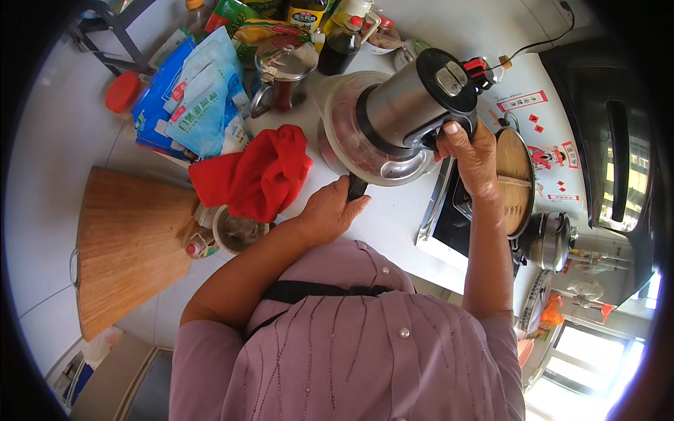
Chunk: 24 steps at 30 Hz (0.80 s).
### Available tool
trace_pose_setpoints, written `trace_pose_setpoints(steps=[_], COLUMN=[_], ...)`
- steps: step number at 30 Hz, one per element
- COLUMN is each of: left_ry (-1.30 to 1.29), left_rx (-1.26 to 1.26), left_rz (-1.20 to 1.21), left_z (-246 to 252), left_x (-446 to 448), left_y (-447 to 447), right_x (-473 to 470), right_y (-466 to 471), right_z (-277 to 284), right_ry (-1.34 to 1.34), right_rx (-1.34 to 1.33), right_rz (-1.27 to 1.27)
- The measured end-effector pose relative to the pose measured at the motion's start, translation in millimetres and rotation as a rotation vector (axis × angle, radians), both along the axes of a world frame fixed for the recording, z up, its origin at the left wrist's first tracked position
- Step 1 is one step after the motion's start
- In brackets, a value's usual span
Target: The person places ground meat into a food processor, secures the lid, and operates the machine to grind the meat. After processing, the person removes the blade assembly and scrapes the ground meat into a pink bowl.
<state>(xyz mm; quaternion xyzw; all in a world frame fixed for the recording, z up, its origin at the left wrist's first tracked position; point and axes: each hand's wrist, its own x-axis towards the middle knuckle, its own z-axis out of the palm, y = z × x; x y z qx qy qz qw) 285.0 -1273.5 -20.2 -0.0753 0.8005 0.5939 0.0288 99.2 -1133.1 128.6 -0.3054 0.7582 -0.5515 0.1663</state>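
My right hand (466, 152) grips the black handle of a metal-bodied motor unit (400, 108) of an electric food chopper. This unit sits tilted on a clear lid (363, 163) over a see-through bowl (329, 142). With my left hand (331, 210) I hold the bowl's dark handle (357, 188). A crumpled red cloth (263, 176) lies just left of the bowl. Behind the cloth stands a lidded glass jar (287, 68) with a handle. What the bowl holds is hard to make out.
Blue and white packets (197, 105), a red-lidded jar (122, 92) and a dark sauce bottle (339, 50) crowd the back left. A wooden board (137, 247) is at left. On the right are a stove (453, 221), a wooden-lidded pan (511, 181) and a metal pot (547, 242).
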Motion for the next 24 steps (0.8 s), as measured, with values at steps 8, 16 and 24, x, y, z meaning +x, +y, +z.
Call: trace_pose_setpoints(steps=[8,16,24], left_ry=[0.007,-0.021,0.047], left_rx=[0.002,0.006,-0.019], left_rz=[-0.014,-0.017,-0.025], left_z=[1,9,6], left_x=[0,2,2], left_y=[-1,-4,-2], right_x=[2,68,17], right_y=[9,-31,12], right_z=[-19,-19,0], right_ry=[-0.071,-0.105,0.203], right_rx=[-0.143,-0.199,0.196], right_rz=[-0.035,-0.33,-0.05])
